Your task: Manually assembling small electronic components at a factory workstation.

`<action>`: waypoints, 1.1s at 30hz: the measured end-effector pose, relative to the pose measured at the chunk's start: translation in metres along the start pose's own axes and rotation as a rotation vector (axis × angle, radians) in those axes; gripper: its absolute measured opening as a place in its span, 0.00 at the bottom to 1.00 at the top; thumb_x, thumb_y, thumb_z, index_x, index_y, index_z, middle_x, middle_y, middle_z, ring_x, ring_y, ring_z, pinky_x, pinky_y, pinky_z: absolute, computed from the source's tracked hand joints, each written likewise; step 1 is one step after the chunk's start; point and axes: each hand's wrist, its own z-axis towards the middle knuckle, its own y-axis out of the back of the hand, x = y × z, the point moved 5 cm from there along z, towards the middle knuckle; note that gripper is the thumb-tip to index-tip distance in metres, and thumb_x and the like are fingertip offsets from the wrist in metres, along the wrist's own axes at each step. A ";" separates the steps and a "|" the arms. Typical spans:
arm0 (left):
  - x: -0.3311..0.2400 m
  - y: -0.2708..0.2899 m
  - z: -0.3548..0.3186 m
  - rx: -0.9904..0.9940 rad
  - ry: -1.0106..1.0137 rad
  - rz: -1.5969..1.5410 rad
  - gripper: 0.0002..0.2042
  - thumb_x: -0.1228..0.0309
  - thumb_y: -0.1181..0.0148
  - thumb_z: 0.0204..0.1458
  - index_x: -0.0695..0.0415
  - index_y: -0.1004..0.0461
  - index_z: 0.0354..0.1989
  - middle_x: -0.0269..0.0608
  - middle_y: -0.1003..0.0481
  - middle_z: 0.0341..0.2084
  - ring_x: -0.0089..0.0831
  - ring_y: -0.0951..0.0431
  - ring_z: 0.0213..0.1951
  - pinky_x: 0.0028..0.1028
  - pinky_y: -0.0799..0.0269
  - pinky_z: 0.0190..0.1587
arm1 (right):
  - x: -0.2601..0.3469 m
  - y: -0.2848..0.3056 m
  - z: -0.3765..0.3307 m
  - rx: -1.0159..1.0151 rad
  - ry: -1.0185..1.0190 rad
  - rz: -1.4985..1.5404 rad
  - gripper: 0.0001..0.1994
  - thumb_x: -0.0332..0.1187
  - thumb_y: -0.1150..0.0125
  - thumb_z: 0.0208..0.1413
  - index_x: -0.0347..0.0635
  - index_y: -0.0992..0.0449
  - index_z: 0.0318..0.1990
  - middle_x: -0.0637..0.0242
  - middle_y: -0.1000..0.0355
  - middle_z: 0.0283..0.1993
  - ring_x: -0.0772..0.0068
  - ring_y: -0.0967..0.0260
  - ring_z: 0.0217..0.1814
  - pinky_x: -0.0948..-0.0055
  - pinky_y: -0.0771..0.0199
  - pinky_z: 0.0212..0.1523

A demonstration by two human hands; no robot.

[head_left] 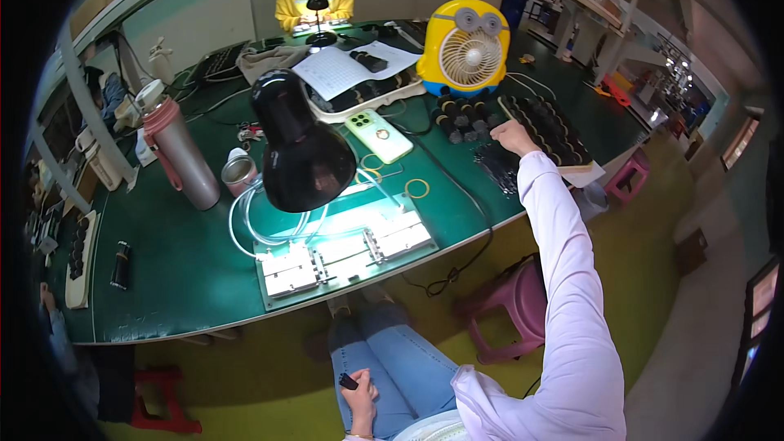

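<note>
Over my lap, my left hand (360, 398) is closed around a small black piece (349, 380) whose end sticks out past the fingers. My right arm stretches to the far right of the green table, where my right hand (514, 138) has its fingers drawn together; whatever may be in them is hidden. Just below that hand lies a loose pile of thin black parts (496, 170). Black bundles with yellowish bands (464, 118) lie to its left, and a tray with rows of black parts (549, 132) is to its right. A lit metal fixture (359, 250) sits at the front edge.
A black desk lamp (298, 147) leans over the fixture, near clear tubes. Nearby are a phone (379, 135), a pinkish tumbler (181, 147), a cup (239, 173) and a yellow fan (465, 47). Another person (315, 2) sits opposite. A pink stool (508, 310) stands beside me.
</note>
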 end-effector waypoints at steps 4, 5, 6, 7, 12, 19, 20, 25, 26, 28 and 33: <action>-0.003 0.000 -0.001 -0.025 -0.038 -0.019 0.04 0.77 0.48 0.47 0.66 0.33 0.28 0.28 0.43 0.08 0.14 0.50 0.07 0.18 0.56 0.11 | 0.006 0.018 -0.026 -0.017 0.079 0.004 0.10 0.28 0.51 0.46 0.38 0.25 0.34 0.55 0.29 0.37 0.58 0.32 0.41 0.69 0.35 0.45; -0.001 -0.003 -0.001 -0.005 -0.029 -0.017 0.04 0.76 0.49 0.48 0.66 0.33 0.28 0.28 0.43 0.08 0.14 0.50 0.07 0.18 0.56 0.11 | 0.004 0.026 -0.036 -0.092 0.093 -0.010 0.09 0.26 0.51 0.45 0.37 0.25 0.33 0.56 0.28 0.35 0.61 0.31 0.39 0.71 0.34 0.43; 0.000 -0.007 0.000 0.017 -0.022 -0.014 0.04 0.76 0.49 0.48 0.66 0.33 0.28 0.28 0.43 0.08 0.14 0.50 0.07 0.18 0.56 0.11 | 0.002 0.036 -0.046 -0.170 0.107 -0.025 0.09 0.24 0.51 0.45 0.36 0.25 0.32 0.56 0.28 0.32 0.65 0.30 0.37 0.73 0.33 0.42; 0.000 -0.010 0.000 0.043 -0.013 -0.006 0.04 0.76 0.49 0.48 0.65 0.33 0.28 0.28 0.44 0.08 0.14 0.50 0.07 0.18 0.56 0.11 | 0.004 0.044 -0.058 -0.185 0.100 -0.025 0.09 0.24 0.51 0.45 0.36 0.25 0.32 0.56 0.28 0.32 0.65 0.30 0.37 0.73 0.33 0.42; 0.013 -0.004 0.000 0.052 -0.024 -0.018 0.04 0.75 0.49 0.48 0.64 0.34 0.28 0.27 0.45 0.07 0.15 0.50 0.07 0.18 0.56 0.10 | 0.142 0.056 -0.172 -0.436 0.673 0.305 0.08 0.25 0.54 0.43 0.41 0.25 0.24 0.60 0.29 0.27 0.60 0.32 0.32 0.68 0.33 0.36; 0.007 0.019 -0.006 -0.057 -0.067 -0.090 0.04 0.75 0.48 0.47 0.62 0.34 0.28 0.28 0.46 0.07 0.15 0.50 0.07 0.18 0.57 0.09 | 0.199 -0.106 -0.394 0.582 1.021 0.693 0.06 0.26 0.49 0.44 0.41 0.29 0.31 0.63 0.32 0.29 0.64 0.34 0.33 0.71 0.34 0.34; 0.003 0.015 -0.006 -0.024 -0.053 -0.090 0.04 0.75 0.47 0.47 0.61 0.34 0.27 0.27 0.45 0.08 0.15 0.50 0.07 0.18 0.56 0.09 | 0.189 -0.136 -0.423 0.770 0.877 0.719 0.06 0.28 0.49 0.47 0.39 0.29 0.33 0.65 0.32 0.29 0.67 0.34 0.33 0.72 0.34 0.33; 0.004 -0.003 -0.009 -0.001 0.039 -0.094 0.05 0.74 0.43 0.45 0.58 0.33 0.24 0.25 0.42 0.08 0.14 0.48 0.07 0.17 0.56 0.10 | 0.058 -0.281 -0.560 1.273 -1.060 0.843 0.13 0.42 0.53 0.52 0.43 0.33 0.37 0.71 0.38 0.26 0.73 0.40 0.27 0.73 0.37 0.29; 0.010 -0.002 -0.005 0.016 0.045 -0.098 0.05 0.74 0.43 0.45 0.59 0.33 0.25 0.25 0.42 0.08 0.13 0.48 0.07 0.17 0.55 0.10 | 0.052 -0.292 -0.573 1.229 -1.115 0.814 0.13 0.41 0.53 0.51 0.42 0.33 0.39 0.68 0.36 0.29 0.72 0.39 0.28 0.70 0.36 0.31; 0.016 -0.004 0.001 0.076 0.054 -0.093 0.06 0.72 0.43 0.46 0.60 0.31 0.29 0.25 0.41 0.10 0.13 0.46 0.09 0.17 0.54 0.11 | 0.033 -0.322 -0.589 1.209 -1.156 0.756 0.14 0.39 0.54 0.51 0.41 0.33 0.40 0.66 0.34 0.33 0.70 0.39 0.30 0.67 0.36 0.32; 0.009 0.003 -0.014 0.075 0.001 -0.101 0.09 0.71 0.45 0.47 0.62 0.30 0.34 0.25 0.39 0.11 0.13 0.45 0.10 0.16 0.54 0.12 | -0.023 -0.438 -0.599 1.041 -1.274 1.264 0.14 0.37 0.56 0.52 0.40 0.32 0.41 0.61 0.34 0.41 0.66 0.37 0.36 0.65 0.35 0.37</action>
